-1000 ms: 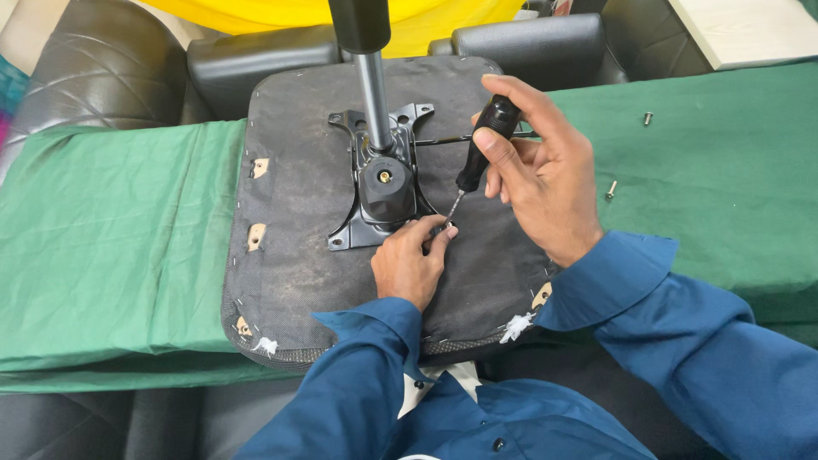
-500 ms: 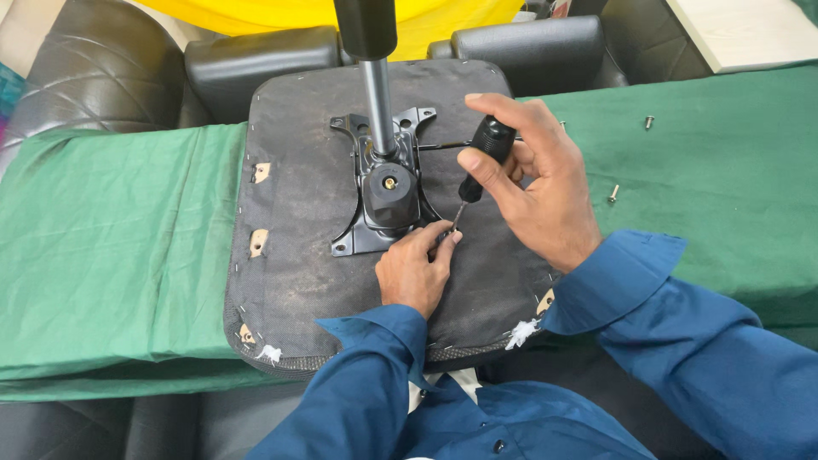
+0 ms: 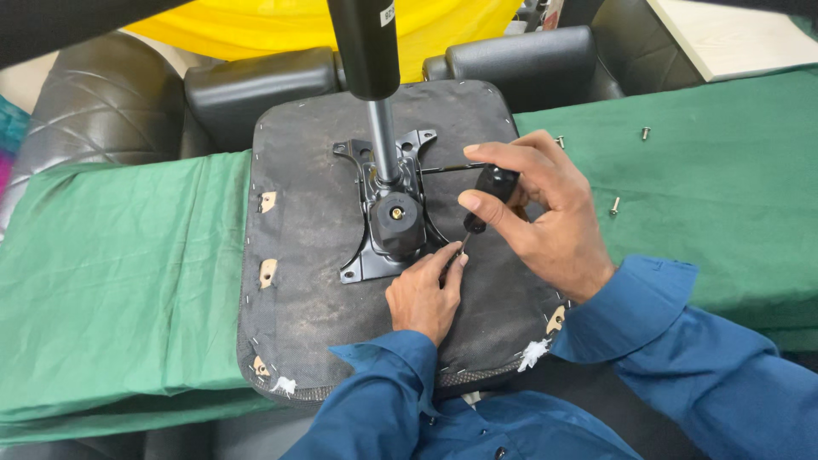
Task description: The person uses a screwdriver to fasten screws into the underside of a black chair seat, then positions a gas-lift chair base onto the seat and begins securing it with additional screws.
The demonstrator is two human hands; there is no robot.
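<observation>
An upturned office chair seat (image 3: 315, 281) with dusty black underside lies on a green cloth. A black metal mechanism plate (image 3: 388, 213) with a gas-lift cylinder (image 3: 366, 51) is mounted on its middle. My right hand (image 3: 541, 213) grips a black-handled screwdriver (image 3: 484, 198), its tip pointing down at the plate's lower right corner. My left hand (image 3: 423, 294) rests on the seat, its fingertips pinched around the screwdriver tip, where a screw may sit but is too small to tell. Both arms wear blue sleeves.
Green cloth (image 3: 111, 273) covers the work surface. Loose screws (image 3: 614, 205) lie on it to the right, others (image 3: 645, 133) farther back. Black padded armrests (image 3: 256, 81) and a chair back sit behind the seat. Yellow fabric (image 3: 281, 25) lies at the top, a pale board (image 3: 733, 38) top right.
The view has shifted slightly. My right hand has tilted the screwdriver and lowered a little; my left hand stays at the tip by the plate's corner.
</observation>
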